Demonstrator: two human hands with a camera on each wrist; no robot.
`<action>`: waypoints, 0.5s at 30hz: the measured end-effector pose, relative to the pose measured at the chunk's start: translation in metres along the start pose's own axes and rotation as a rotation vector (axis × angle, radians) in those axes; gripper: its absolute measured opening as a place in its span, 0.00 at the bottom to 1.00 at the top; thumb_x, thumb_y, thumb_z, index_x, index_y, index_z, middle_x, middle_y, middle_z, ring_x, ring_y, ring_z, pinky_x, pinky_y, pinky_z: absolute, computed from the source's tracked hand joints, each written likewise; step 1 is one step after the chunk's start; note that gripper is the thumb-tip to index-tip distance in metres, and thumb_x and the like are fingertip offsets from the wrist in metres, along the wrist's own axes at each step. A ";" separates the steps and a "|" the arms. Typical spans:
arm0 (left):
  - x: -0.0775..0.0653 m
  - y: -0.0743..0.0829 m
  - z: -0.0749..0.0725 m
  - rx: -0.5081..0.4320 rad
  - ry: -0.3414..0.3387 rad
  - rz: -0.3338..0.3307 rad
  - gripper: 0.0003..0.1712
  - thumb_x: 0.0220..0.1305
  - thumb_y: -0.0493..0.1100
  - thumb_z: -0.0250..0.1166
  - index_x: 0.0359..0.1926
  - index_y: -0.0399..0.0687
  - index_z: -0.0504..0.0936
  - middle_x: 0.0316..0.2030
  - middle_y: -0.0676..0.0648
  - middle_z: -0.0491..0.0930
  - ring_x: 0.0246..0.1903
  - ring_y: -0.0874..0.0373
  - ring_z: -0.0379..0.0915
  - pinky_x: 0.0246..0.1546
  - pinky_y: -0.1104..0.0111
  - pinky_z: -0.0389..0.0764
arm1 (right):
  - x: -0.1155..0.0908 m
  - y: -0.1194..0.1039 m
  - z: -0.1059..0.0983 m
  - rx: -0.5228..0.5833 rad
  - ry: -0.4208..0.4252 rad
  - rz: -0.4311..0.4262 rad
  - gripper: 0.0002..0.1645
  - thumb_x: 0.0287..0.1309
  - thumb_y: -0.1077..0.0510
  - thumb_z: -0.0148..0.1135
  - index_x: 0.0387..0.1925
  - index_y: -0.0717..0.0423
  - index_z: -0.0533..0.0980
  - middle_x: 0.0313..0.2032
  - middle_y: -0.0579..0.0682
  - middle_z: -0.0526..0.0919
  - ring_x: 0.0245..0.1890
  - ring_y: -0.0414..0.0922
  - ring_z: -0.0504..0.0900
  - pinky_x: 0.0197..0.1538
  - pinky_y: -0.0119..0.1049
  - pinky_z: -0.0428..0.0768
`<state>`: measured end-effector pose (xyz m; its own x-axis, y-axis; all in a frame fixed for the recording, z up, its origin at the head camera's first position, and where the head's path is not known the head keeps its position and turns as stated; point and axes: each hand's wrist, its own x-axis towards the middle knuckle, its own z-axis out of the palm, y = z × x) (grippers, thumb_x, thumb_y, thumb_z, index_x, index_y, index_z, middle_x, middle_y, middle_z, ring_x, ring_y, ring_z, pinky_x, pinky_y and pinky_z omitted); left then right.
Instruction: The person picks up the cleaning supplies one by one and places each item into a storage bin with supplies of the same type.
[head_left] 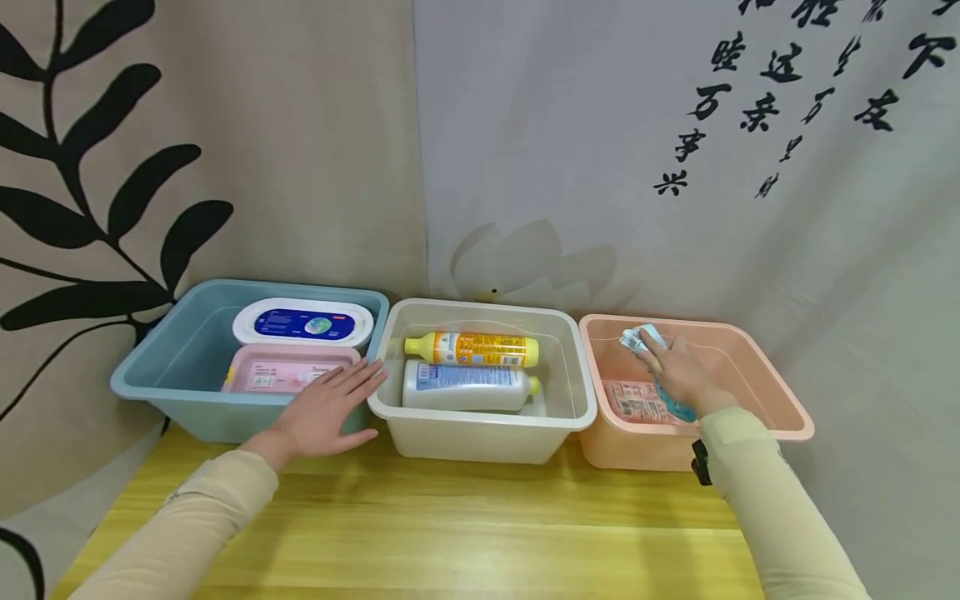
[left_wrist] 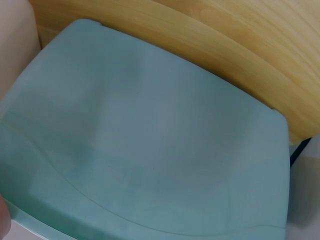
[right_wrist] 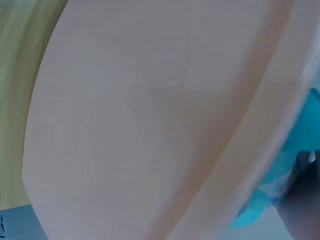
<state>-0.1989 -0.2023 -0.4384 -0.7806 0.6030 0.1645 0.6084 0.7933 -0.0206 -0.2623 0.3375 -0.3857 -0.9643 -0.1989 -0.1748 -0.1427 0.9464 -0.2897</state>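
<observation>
My left hand [head_left: 322, 417] lies with its fingers straight and spread over the front right rim of the blue bin [head_left: 168, 387], fingertips right at the edge of the cream bin [head_left: 480, 442]. In the left wrist view the blue bin's outer wall [left_wrist: 155, 120] fills most of the picture. Inside the pink bin [head_left: 637, 446], my right hand [head_left: 682, 375] grips a blue soft plastic packet [head_left: 641, 336], its ends showing on both sides of the hand. The right wrist view shows the packet's teal side [right_wrist: 270, 187] past the rim. Beneath lies a pink printed packet [head_left: 637, 400].
The blue bin holds a white oval tub [head_left: 303, 322] and a pink pack [head_left: 288, 368]. In the cream bin lie a yellow bottle [head_left: 472, 349] and a white bottle [head_left: 465, 387]. All three bins stand in a row on a wooden table [head_left: 480, 533], before hanging curtains [head_left: 315, 142].
</observation>
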 end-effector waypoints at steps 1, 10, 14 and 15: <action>0.000 0.000 0.000 0.002 0.000 0.000 0.48 0.58 0.66 0.57 0.71 0.47 0.55 0.71 0.43 0.55 0.69 0.42 0.52 0.67 0.49 0.57 | 0.000 -0.001 0.000 -0.010 0.000 -0.004 0.37 0.71 0.38 0.27 0.73 0.50 0.38 0.40 0.63 0.58 0.32 0.52 0.63 0.36 0.48 0.67; 0.000 0.001 0.000 -0.004 -0.016 -0.005 0.48 0.58 0.67 0.56 0.71 0.48 0.54 0.71 0.43 0.54 0.70 0.43 0.50 0.68 0.50 0.56 | 0.000 -0.005 0.004 -0.070 0.025 -0.001 0.41 0.69 0.37 0.32 0.73 0.50 0.37 0.38 0.61 0.58 0.34 0.52 0.61 0.30 0.42 0.66; 0.000 0.002 -0.001 0.004 -0.006 -0.006 0.48 0.58 0.67 0.56 0.71 0.48 0.55 0.71 0.43 0.55 0.70 0.43 0.51 0.67 0.49 0.57 | -0.002 -0.006 0.002 -0.079 0.039 0.012 0.43 0.67 0.33 0.33 0.73 0.47 0.35 0.44 0.64 0.60 0.42 0.57 0.61 0.38 0.51 0.68; 0.000 0.002 -0.001 0.005 -0.004 -0.006 0.48 0.58 0.67 0.56 0.71 0.47 0.55 0.71 0.43 0.55 0.70 0.43 0.51 0.67 0.50 0.57 | -0.002 -0.006 0.001 -0.081 0.043 0.015 0.44 0.66 0.32 0.32 0.73 0.46 0.35 0.44 0.64 0.60 0.42 0.57 0.61 0.38 0.52 0.67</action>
<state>-0.1978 -0.2002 -0.4376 -0.7850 0.5983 0.1606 0.6027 0.7976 -0.0246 -0.2588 0.3318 -0.3844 -0.9750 -0.1746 -0.1376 -0.1436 0.9671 -0.2102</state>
